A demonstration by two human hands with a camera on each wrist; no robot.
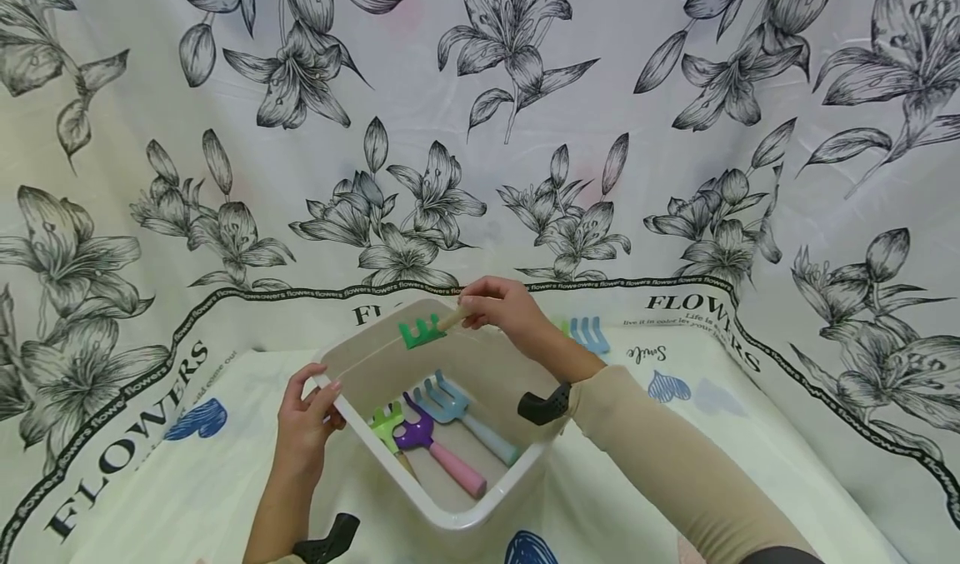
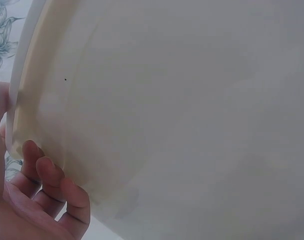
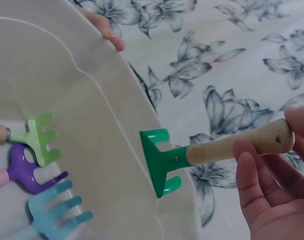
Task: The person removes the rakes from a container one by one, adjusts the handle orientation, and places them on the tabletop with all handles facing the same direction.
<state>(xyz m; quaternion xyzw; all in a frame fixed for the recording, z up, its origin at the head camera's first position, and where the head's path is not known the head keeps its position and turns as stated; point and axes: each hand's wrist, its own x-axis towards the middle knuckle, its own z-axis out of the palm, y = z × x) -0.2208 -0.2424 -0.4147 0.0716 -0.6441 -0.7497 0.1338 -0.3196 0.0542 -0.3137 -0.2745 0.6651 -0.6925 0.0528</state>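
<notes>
A white plastic basin [image 1: 468, 518] is tilted, its left rim held by my left hand [image 1: 303, 410], with the thumb on the rim and several fingers against the outer wall [image 2: 156, 100]. My right hand [image 1: 506, 310] grips the wooden handle of a green hand rake [image 3: 161, 162] near its end. The rake's head hangs over the inside of the basin's far wall. On the basin floor lie a light green hand rake [image 1: 386, 422] with a wooden handle, a purple two-pronged tool [image 1: 416, 432] with a pink handle and a light blue hand rake [image 1: 446, 401].
Behind the basin on the right, blue tines and a light green edge of more rakes [image 1: 590, 335] lie on the printed cloth [image 1: 210, 497]. A flower-patterned curtain [image 1: 510, 172] hangs at the back.
</notes>
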